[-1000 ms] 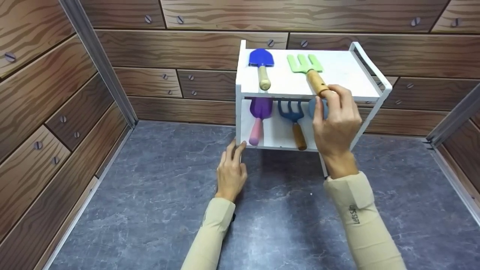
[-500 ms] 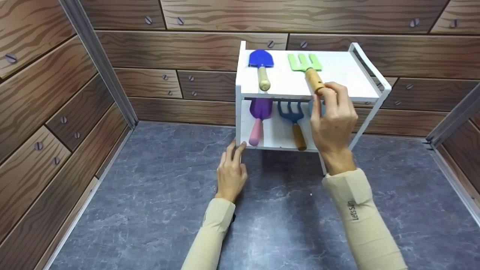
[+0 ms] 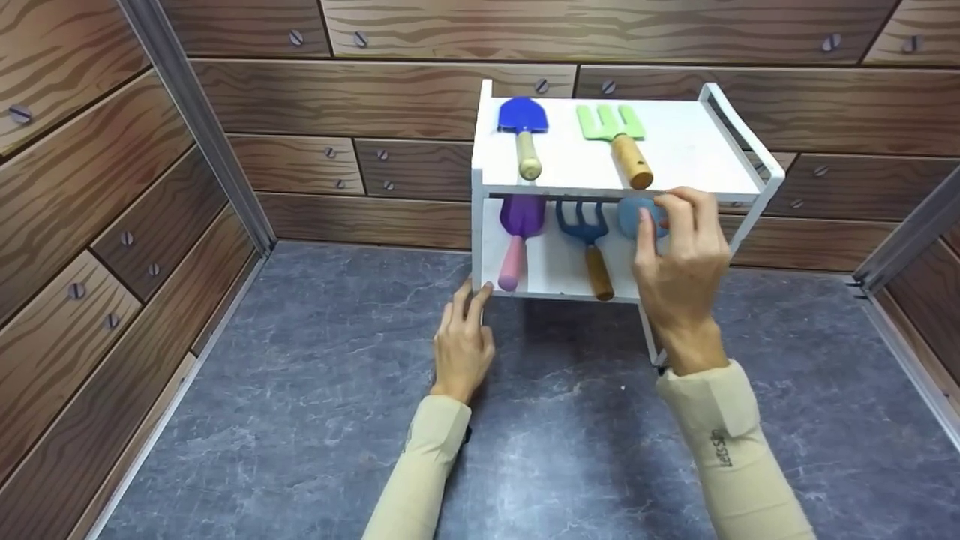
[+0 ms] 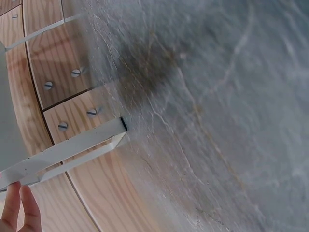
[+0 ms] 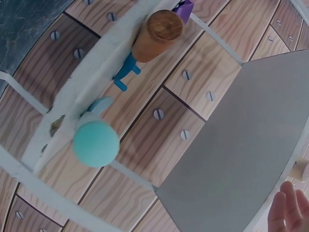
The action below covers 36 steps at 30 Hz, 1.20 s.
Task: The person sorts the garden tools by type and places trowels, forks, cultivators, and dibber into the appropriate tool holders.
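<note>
On the white two-tier shelf's [image 3: 697,142] top lies a green hand fork [image 3: 628,154], its wooden handle toward the front edge. My right hand [image 3: 684,259] is just in front of that edge, fingers loosely bent, apart from the handle and holding nothing. Left of the fork is a blue toy shovel [image 3: 523,116] with a pale handle. My left hand [image 3: 459,349] rests its fingertips against the shelf's lower front left corner; the left wrist view shows these fingers [image 4: 30,208] at the white frame.
The lower tier holds a purple trowel [image 3: 523,216] with a pink handle, a dark blue hand fork [image 3: 598,274] and a light blue rounded tool [image 3: 634,217], partly hidden by my right hand. Wood-patterned panels [image 3: 360,97] surround the grey marbled floor [image 3: 337,420].
My right hand has let go of the green fork's handle and drawn back down and slightly right. The fork stays on the top tier. My left hand has not moved.
</note>
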Each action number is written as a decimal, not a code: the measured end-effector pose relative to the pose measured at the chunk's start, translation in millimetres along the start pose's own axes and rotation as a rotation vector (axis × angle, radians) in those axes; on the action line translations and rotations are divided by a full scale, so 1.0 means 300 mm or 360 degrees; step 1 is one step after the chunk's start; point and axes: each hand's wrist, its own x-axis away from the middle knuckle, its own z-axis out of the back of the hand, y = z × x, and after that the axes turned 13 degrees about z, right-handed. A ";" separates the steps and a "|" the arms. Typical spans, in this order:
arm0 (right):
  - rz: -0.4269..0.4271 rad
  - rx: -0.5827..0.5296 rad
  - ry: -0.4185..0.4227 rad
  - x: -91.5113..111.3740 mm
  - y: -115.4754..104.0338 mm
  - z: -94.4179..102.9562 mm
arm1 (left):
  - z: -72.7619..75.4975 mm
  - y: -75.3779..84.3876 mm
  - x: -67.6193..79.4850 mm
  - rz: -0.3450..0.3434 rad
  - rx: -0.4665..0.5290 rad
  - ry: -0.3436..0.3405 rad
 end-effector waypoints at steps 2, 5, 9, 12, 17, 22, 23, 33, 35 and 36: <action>-0.0015 0.0005 -0.0028 0.008 -0.001 0.016 | 0.000 0.001 0.000 0.0002 -0.0002 -0.0006; -0.0045 0.0021 -0.0077 0.020 -0.002 0.038 | 0.003 0.004 0.001 0.0007 -0.0009 -0.0011; -0.0074 0.0042 -0.0131 0.035 -0.002 0.062 | 0.006 0.005 0.002 0.0010 -0.0009 -0.0017; -0.0081 0.0061 -0.0168 0.046 -0.003 0.076 | 0.005 0.003 0.002 0.0009 -0.0006 -0.0021; -0.0084 0.0089 -0.0227 0.065 -0.003 0.100 | 0.005 0.004 0.001 0.0002 -0.0001 -0.0011; -0.0110 0.0116 -0.0279 0.084 -0.002 0.125 | 0.004 0.004 0.000 0.0004 0.0006 -0.0007; -0.0118 0.0120 -0.0292 0.089 -0.002 0.130 | 0.004 0.004 0.001 0.0006 0.0009 -0.0008; -0.0144 0.0160 -0.0371 0.135 0.012 0.174 | 0.006 0.006 -0.001 0.0007 0.0017 -0.0020; -0.0144 0.0166 -0.0384 0.145 0.015 0.182 | 0.005 0.006 -0.001 0.0011 0.0008 -0.0024; -0.0147 0.0168 -0.0392 0.149 0.016 0.187 | 0.005 0.007 -0.001 0.0013 0.0005 -0.0026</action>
